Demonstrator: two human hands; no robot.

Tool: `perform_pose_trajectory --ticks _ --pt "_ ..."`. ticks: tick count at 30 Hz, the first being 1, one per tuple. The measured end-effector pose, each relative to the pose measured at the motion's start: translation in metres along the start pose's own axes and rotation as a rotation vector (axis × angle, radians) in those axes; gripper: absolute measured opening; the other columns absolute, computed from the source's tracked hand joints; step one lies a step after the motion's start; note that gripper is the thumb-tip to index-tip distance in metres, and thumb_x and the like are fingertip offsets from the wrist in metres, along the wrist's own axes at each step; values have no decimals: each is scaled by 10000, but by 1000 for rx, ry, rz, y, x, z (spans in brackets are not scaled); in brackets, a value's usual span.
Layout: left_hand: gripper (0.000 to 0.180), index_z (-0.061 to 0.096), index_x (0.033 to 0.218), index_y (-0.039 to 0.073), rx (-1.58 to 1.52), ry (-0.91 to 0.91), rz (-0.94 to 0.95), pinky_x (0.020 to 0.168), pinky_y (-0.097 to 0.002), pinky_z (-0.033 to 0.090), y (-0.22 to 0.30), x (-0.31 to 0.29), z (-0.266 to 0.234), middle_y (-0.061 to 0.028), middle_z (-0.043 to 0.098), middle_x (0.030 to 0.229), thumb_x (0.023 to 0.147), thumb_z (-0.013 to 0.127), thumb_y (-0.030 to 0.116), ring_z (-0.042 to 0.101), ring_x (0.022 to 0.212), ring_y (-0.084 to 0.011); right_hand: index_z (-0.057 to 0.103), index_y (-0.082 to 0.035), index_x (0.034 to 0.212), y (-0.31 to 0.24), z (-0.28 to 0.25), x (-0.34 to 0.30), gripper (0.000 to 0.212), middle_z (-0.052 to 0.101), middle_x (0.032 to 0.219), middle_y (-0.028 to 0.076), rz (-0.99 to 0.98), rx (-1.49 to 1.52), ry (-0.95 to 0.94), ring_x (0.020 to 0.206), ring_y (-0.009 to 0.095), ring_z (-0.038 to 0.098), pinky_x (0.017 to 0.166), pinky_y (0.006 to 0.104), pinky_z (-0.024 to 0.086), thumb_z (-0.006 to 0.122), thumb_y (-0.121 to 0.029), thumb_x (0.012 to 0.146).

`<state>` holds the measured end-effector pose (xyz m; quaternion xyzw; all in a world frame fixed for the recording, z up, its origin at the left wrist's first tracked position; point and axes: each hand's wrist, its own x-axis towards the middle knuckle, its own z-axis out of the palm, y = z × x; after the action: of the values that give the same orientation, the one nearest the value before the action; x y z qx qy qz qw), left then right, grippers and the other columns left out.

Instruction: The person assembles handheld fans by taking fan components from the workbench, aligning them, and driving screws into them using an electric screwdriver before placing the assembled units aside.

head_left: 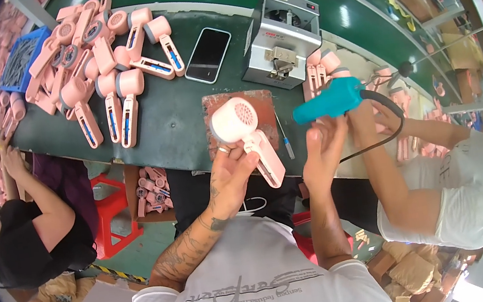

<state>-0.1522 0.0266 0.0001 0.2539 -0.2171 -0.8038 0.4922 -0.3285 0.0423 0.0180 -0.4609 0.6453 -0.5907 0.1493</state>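
Observation:
In my left hand [229, 174] is a pink handheld fan [236, 121], its round slotted grille turned up and its handle angled down to the right. Fingers and thumb close around it near the neck. My right hand [326, 148] is raised palm up, the thumb apart, with its fingers running behind a teal electric screwdriver [328, 100] that appears to rest in them. The tool's tip points left, and its dark cord loops off the right end. Below the fan lies a worn reddish-brown mat [210, 107]; a thin screwdriver [284, 135] lies along its right side.
A heap of pink fans [92, 54], several with open handles, covers the table's left. Behind the mat are a phone [208, 55] and a metal machine [281, 37]. A blue bin [23, 58] stands far left. Co-workers sit at both sides; one's arm [381, 156] reaches close to my right hand.

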Motion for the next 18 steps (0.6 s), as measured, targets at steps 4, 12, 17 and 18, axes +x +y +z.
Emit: perform_pose_trajectory --ticks 4,12,17,18 --pt "526 417 1425 27 55 -62 -56 1077 -362 426 -2 2 10 -116 557 1349 940 610 -37 545 1223 -202 420 33 1460 -32 -20 -24 734 534 1331 190 -118 -179 -383 1189 295 544 1006 412 432 718 -319 888" --pt "506 441 1398 -21 107 -164 24 1045 -372 469 -3 -1 9 -140 566 1341 926 623 -4 558 1221 -224 477 27 1314 -31 -14 -49 407 675 1165 184 162 109 -389 1060 175 650 912 325 521 634 -117 967" --pt "473 471 1356 -37 230 -146 147 1015 -363 468 -8 -5 20 -155 592 1286 920 645 13 580 1163 -218 260 -22 1393 -22 -2 -62 435 499 1367 272 11 390 -213 1219 314 574 1047 442 450 480 -145 1039" --pt "480 471 1354 -39 261 -143 170 1026 -375 462 -7 -5 20 -160 597 1281 918 658 37 587 1156 -228 206 -34 1388 -24 0 -60 435 453 1397 311 5 541 -122 1239 415 556 1055 514 438 441 -173 1049"
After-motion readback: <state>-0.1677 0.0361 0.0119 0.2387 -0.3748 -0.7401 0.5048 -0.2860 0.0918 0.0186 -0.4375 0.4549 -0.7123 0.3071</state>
